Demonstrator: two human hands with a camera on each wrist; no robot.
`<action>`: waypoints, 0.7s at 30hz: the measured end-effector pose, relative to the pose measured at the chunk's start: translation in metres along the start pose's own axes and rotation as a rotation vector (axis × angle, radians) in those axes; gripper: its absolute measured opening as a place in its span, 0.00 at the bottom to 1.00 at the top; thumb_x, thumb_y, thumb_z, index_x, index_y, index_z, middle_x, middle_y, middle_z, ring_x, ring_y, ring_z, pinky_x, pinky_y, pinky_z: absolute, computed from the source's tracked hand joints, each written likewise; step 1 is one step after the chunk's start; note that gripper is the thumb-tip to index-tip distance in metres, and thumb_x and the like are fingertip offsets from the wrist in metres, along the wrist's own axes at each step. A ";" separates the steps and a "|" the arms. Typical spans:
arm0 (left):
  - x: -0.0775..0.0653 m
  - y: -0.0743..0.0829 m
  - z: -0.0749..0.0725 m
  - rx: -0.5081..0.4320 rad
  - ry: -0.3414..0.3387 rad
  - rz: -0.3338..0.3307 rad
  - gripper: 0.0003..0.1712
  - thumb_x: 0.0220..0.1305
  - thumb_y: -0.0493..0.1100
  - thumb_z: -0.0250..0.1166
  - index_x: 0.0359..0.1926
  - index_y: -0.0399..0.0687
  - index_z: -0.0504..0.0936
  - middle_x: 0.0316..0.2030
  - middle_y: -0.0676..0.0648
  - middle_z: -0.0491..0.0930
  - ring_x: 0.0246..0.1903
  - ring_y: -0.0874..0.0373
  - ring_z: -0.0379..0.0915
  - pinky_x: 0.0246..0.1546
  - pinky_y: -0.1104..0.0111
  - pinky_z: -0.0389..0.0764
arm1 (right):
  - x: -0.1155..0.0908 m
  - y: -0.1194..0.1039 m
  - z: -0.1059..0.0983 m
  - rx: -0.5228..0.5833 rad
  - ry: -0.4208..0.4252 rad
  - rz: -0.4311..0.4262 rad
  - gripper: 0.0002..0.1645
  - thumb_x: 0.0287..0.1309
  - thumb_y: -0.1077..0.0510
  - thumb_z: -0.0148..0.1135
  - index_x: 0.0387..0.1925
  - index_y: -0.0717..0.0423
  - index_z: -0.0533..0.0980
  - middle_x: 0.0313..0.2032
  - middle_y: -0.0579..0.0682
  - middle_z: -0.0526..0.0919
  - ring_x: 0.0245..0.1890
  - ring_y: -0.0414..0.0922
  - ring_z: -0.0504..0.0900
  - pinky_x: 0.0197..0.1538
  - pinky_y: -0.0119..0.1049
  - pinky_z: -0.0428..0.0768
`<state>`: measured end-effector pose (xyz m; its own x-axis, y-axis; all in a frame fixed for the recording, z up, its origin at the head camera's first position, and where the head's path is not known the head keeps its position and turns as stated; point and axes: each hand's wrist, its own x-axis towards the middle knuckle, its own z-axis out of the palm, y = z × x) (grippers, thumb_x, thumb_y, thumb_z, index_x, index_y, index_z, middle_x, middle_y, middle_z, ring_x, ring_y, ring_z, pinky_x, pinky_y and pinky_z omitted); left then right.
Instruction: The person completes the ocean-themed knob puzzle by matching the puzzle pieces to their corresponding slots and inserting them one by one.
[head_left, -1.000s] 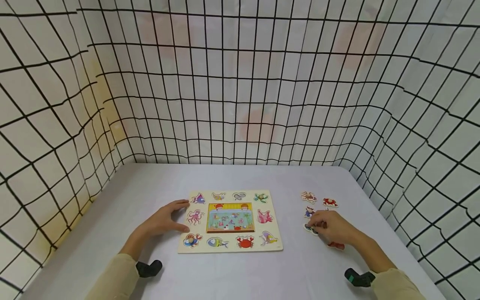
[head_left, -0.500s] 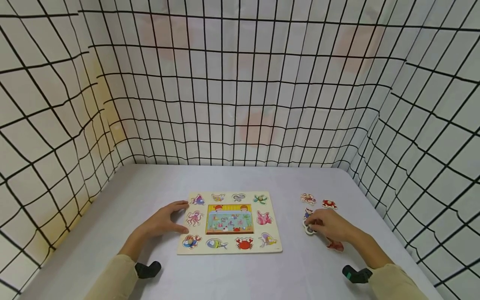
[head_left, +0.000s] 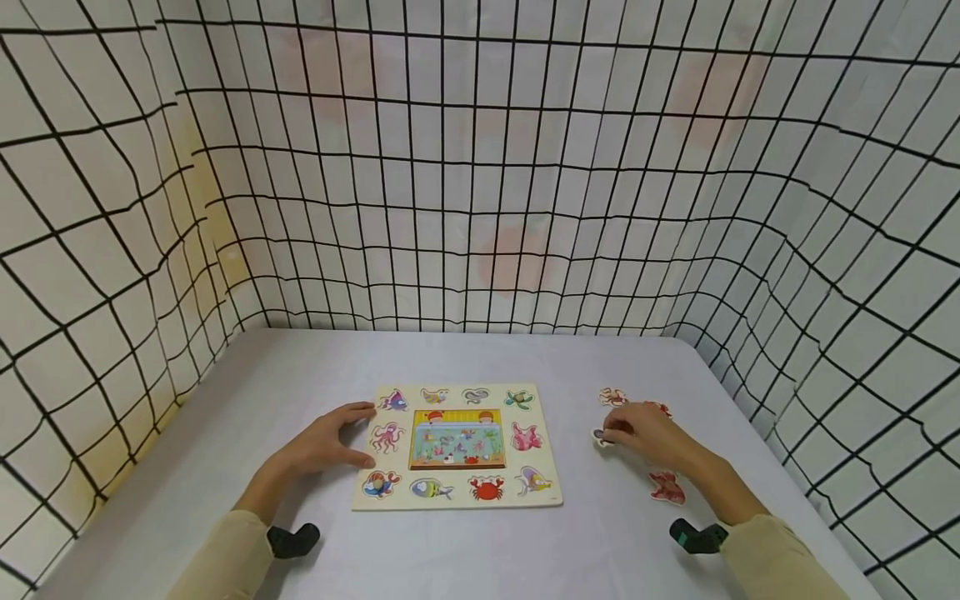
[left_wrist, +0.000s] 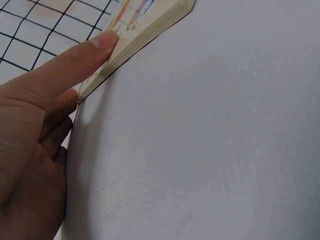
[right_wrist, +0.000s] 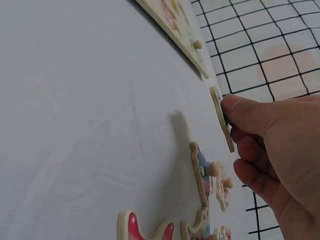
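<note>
Right wrist view: the right hand [right_wrist: 287,150] pinches a piece [right_wrist: 221,120] between thumb and fingers, raised, edge-on, long axis unclear. Head view: the board [head_left: 457,450] lies left of that hand, well apart; the left hand [head_left: 318,442], loosely spread, touches its left edge

Puzzle board [head_left: 461,490] cream — crab [head_left: 487,490] on it red; tabletop [head_left: 517,550] white; wall [head_left: 461,129] white, black-gridded.
</note>
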<state>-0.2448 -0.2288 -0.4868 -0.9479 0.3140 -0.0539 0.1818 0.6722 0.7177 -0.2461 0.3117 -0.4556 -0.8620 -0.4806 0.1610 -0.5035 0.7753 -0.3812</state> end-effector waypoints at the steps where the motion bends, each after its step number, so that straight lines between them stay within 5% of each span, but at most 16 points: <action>1: 0.000 0.000 0.000 -0.002 -0.001 0.001 0.56 0.32 0.63 0.77 0.66 0.53 0.66 0.68 0.48 0.57 0.67 0.44 0.46 0.61 0.43 0.52 | 0.002 -0.001 0.000 -0.006 0.002 -0.003 0.03 0.55 0.50 0.65 0.29 0.42 0.79 0.25 0.33 0.76 0.26 0.34 0.72 0.30 0.29 0.75; 21: 0.001 -0.004 0.000 0.005 -0.002 0.022 0.56 0.33 0.64 0.76 0.66 0.54 0.66 0.68 0.49 0.56 0.67 0.45 0.45 0.62 0.43 0.51 | 0.032 -0.017 0.008 -0.017 0.040 0.075 0.05 0.56 0.51 0.65 0.29 0.45 0.79 0.24 0.36 0.74 0.24 0.38 0.72 0.25 0.30 0.74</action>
<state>-0.2464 -0.2311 -0.4897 -0.9433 0.3297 -0.0393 0.2038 0.6682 0.7156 -0.2650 0.2798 -0.4514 -0.8986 -0.4048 0.1691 -0.4385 0.8156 -0.3777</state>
